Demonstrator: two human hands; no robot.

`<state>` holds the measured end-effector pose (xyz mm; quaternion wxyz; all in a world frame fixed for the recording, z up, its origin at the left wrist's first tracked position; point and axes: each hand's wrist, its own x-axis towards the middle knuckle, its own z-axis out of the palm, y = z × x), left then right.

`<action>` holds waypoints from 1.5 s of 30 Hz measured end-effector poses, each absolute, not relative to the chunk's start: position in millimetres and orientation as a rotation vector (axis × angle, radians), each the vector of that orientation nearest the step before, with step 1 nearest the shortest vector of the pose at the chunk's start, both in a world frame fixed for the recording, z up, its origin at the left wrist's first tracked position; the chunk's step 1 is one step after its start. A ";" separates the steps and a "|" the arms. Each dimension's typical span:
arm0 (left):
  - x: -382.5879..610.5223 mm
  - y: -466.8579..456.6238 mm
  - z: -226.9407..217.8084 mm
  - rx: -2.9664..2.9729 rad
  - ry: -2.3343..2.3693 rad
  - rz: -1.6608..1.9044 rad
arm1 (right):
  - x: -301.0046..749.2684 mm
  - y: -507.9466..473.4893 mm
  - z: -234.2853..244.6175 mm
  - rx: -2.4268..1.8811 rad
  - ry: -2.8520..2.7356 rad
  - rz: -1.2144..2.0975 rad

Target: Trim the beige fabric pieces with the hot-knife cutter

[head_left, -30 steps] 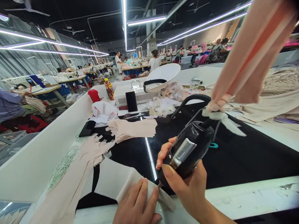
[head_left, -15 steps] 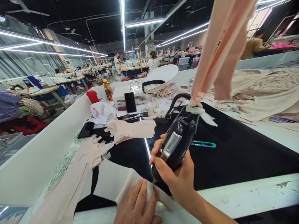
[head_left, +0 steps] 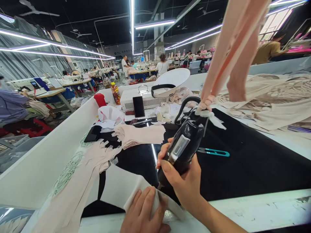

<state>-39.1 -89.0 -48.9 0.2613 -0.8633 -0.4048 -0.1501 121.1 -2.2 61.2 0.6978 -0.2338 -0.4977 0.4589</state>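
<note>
My right hand [head_left: 183, 179] is closed round a black hand-held tool [head_left: 182, 148] with a silver panel, its tip pressed down onto a pale fabric piece [head_left: 126, 191] at the near edge of the black table [head_left: 243, 161]. A pink fabric strip [head_left: 233, 48] hangs from above and is tied to the tool's top. My left hand [head_left: 144, 213] lies flat with fingers stretched on the same fabric piece, right beside the tool tip.
A stack of pink fabric pieces [head_left: 141, 134] and long pink strips [head_left: 82, 181] lie to the left. Teal snips [head_left: 213, 152] rest on the black surface. A phone [head_left: 138, 106], a white machine [head_left: 145, 97] and beige fabric heaps [head_left: 274, 100] stand behind. Other workers sit at distant tables.
The tool has tilted more upright and shifted slightly left with my right hand. My left hand stays on the fabric. The teal snips have come into view behind the tool.
</note>
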 end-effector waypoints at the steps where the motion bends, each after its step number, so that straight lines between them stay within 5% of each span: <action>1: -39.1 -88.9 -49.2 -2.339 -1.099 -0.406 | 120.6 -2.1 60.7 -0.526 -1.116 1.030; 45: -25.8 -95.1 -43.4 -2.311 -1.430 -0.625 | 118.4 6.8 63.9 -0.550 -1.128 1.063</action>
